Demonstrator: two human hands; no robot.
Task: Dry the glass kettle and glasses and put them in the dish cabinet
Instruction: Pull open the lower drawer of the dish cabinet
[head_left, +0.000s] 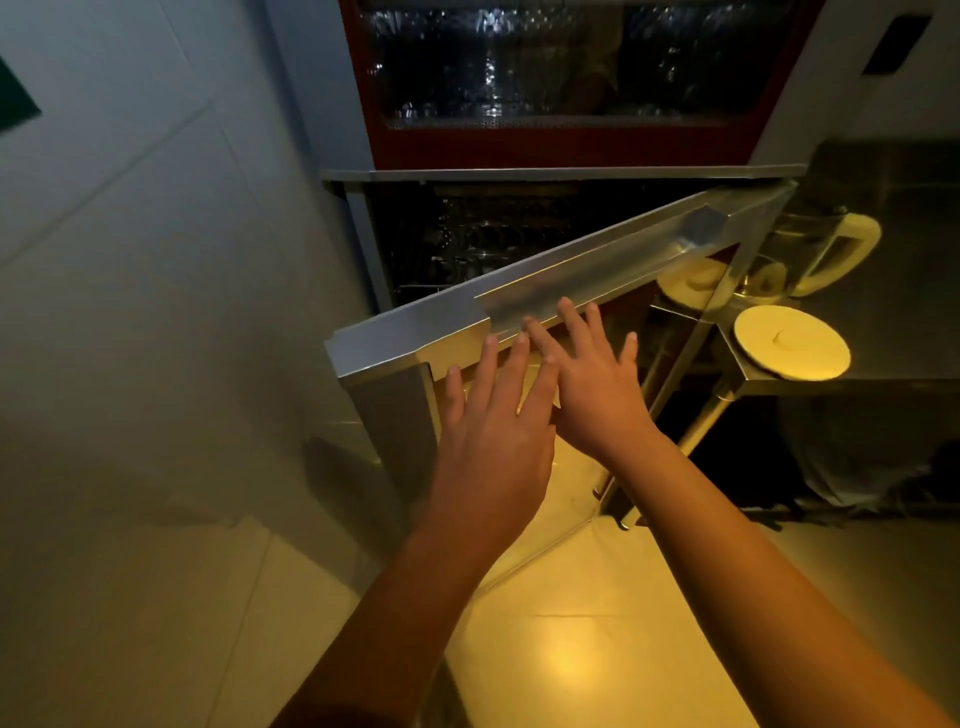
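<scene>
The dish cabinet's lower glass door (561, 275), framed in metal, stands partly swung out toward me. My left hand (493, 415) and my right hand (592, 384) reach side by side to the door's top edge, fingers straight and spread, holding nothing. Behind the door the dark lower compartment (467, 239) shows glassware on a rack. The glass kettle (821, 249) with a pale yellow handle stands on a steel table to the right, and its round yellow lid (789, 343) lies on the table corner.
The red-framed upper compartment (545, 140) above is closed, with glassware dimly visible behind its glass. A tiled wall (156, 260) runs along the left. The steel table (857, 384) stands close on the right, its legs seen through the door. Tiled floor lies below.
</scene>
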